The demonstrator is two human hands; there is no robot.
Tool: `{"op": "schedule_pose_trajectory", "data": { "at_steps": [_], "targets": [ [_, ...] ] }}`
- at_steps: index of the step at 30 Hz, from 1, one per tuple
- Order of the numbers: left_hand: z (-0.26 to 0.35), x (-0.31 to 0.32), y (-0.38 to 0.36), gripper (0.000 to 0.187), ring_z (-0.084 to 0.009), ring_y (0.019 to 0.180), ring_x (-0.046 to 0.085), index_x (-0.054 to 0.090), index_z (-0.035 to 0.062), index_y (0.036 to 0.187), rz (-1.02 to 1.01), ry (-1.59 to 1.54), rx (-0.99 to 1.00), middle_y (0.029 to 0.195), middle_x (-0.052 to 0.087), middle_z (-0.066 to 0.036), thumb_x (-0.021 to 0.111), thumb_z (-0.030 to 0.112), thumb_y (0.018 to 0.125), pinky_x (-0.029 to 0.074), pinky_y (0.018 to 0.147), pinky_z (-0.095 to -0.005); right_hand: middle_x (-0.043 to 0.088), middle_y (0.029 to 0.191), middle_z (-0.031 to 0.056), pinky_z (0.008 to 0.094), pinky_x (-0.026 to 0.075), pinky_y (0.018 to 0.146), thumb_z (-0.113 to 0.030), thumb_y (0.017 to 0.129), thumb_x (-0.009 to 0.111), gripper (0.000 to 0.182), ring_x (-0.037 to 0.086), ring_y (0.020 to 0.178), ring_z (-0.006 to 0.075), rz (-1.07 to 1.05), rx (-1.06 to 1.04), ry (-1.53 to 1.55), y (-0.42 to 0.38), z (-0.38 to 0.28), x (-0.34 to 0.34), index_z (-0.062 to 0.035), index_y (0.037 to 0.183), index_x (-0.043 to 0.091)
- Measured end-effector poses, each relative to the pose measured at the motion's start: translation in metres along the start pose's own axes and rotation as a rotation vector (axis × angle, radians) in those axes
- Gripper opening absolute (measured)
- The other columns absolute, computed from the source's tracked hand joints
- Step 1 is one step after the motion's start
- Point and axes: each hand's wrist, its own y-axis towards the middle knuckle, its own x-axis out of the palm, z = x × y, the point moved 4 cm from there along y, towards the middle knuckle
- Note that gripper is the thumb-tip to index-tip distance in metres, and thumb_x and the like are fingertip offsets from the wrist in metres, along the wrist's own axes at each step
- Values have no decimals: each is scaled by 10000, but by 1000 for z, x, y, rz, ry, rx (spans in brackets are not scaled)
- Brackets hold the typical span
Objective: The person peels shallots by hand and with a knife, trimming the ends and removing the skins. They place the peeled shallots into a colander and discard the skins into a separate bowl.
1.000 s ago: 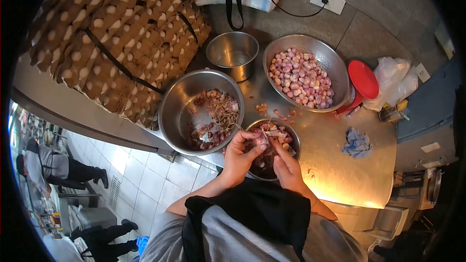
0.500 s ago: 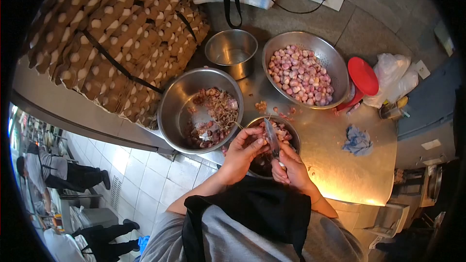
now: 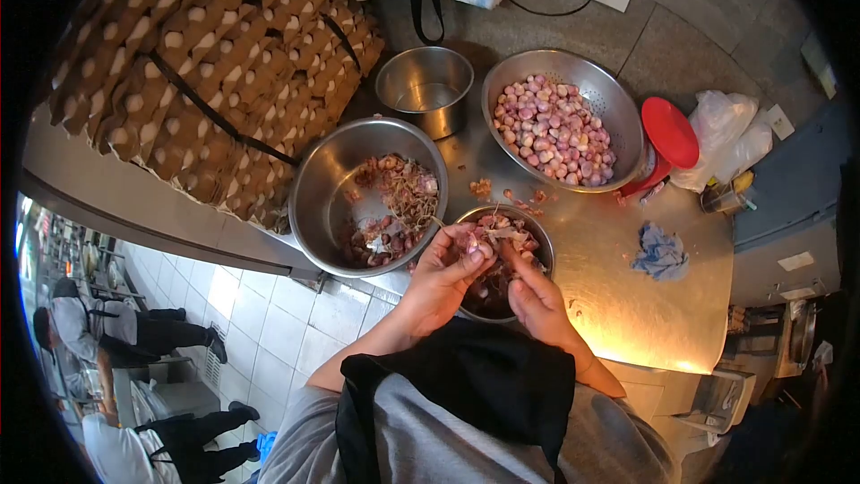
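My left hand [image 3: 439,280] pinches a small pinkish shallot [image 3: 485,249] with its papery skin, over the rim of a metal bowl [image 3: 548,246] of shallots and peelings. Beside it, my right hand [image 3: 543,305] has curled fingers, its index finger pointing toward the shallot. The knife seen in that hand a moment earlier is hardly visible now, turned or hidden by the fingers. Left of my hands, a wide metal basin [image 3: 305,206] holds dry skins, roots and some shallots.
A colander [image 3: 632,139] of peeled shallots stands behind, beside an empty metal pot [image 3: 425,94]. Stacked egg trays [image 3: 215,63] rise at left. A red lid [image 3: 670,132], plastic bags [image 3: 726,134] and a blue cloth [image 3: 661,253] are at right. Two people stand at far left.
My right hand has turned, so the knife blade no longer shows plainly. My left hand has rolled open somewhat, bringing the shallot into view. The people at left have shifted slightly.
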Motion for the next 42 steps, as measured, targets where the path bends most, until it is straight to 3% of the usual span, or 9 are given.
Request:
{"op": "schedule_pose_trajectory", "data": {
  "at_steps": [4,6,12,21,28,33,36,39,42],
  "targets": [
    [-4,-4,0,292,-123,946,530,471,102,1049,-5,-22,10,1035,524,-11,569,-21,802,422,869,-281,469,1252,156,290,333,944,-92,888,463,440,463,1151,245,13,-152,-411,5,-19,16,-25,1308,352],
    [-7,-7,0,277,-136,954,526,472,95,1005,20,-55,37,995,531,-23,574,-47,791,429,865,-290,487,1225,167,287,352,927,-98,886,465,440,490,1125,242,38,-287,-567,7,-26,18,-26,1306,355],
    [-11,-13,2,283,-140,955,530,478,104,941,8,-40,61,1001,545,-30,595,-79,760,432,861,-293,486,1224,175,292,355,927,-116,893,450,427,486,1131,281,26,-142,-421,5,-14,12,-35,1303,358],
    [-10,-13,4,277,-143,936,551,484,104,899,-36,-67,122,978,566,-39,608,-92,747,436,861,-297,451,1256,192,301,334,949,-117,895,444,409,459,1157,291,33,-231,-612,6,-24,16,-28,1289,378],
    [-9,-11,2,283,-136,939,544,479,103,897,-18,-65,100,967,560,-39,606,-99,745,442,845,-282,458,1245,197,301,329,952,-109,898,436,407,463,1154,281,29,-36,-265,4,-4,11,-30,1293,374],
    [-10,-13,4,283,-126,872,555,473,100,894,-18,-66,139,929,562,-34,604,-102,745,441,830,-270,455,1264,154,295,283,982,-113,901,436,405,414,1198,242,26,-205,-465,8,-23,18,-17,1290,374],
    [-7,-9,3,279,-121,851,554,474,95,886,-18,-53,125,918,556,-29,602,-107,743,444,824,-260,472,1256,130,294,323,952,-107,904,431,396,449,1164,235,34,-183,-562,7,-22,15,-16,1286,381],
    [-8,-13,3,263,-121,861,553,484,91,902,-1,-49,123,916,552,-28,593,-99,755,456,804,-255,560,1015,92,261,416,743,-96,906,427,399,553,872,188,23,-76,-344,6,-6,8,-22,1294,369],
    [-5,-7,4,246,-120,858,552,496,86,933,9,-10,153,921,551,-29,579,-82,774,466,787,-248,525,726,30,211,378,519,-90,913,407,402,485,565,101,-15,25,52,2,14,4,-29,1307,354]
  ]
}}
